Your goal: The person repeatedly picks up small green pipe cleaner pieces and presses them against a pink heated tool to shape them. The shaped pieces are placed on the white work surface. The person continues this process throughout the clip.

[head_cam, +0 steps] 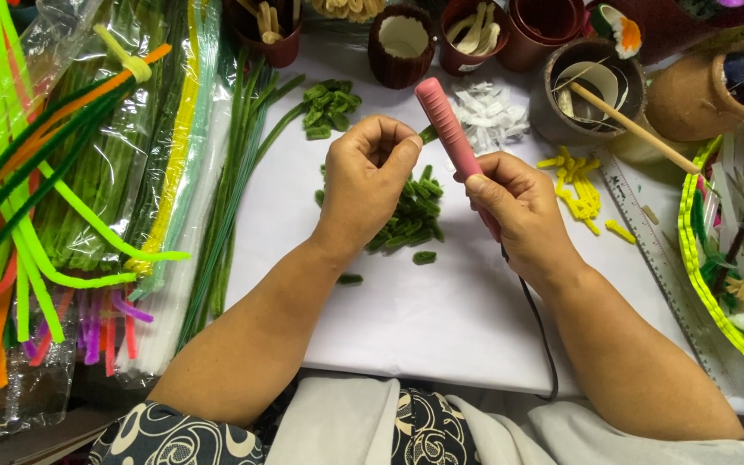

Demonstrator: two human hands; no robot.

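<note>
green pieces (411,215) under hands | brown cups (400,45) behind | ruler (660,258) right

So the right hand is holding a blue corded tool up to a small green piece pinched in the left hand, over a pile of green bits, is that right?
Not quite: the head view shows the corded tool is pink, not blue. The rest holds: the right hand grips it against the small green piece pinched in the left hand, above the pile of green bits.

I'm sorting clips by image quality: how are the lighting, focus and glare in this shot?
Head view: even, soft light with faint shadows under the left hand and right hand; both are sharp, as is the pink tool; glare shows on the plastic sleeves at left; the frame edges bend slightly.
</note>
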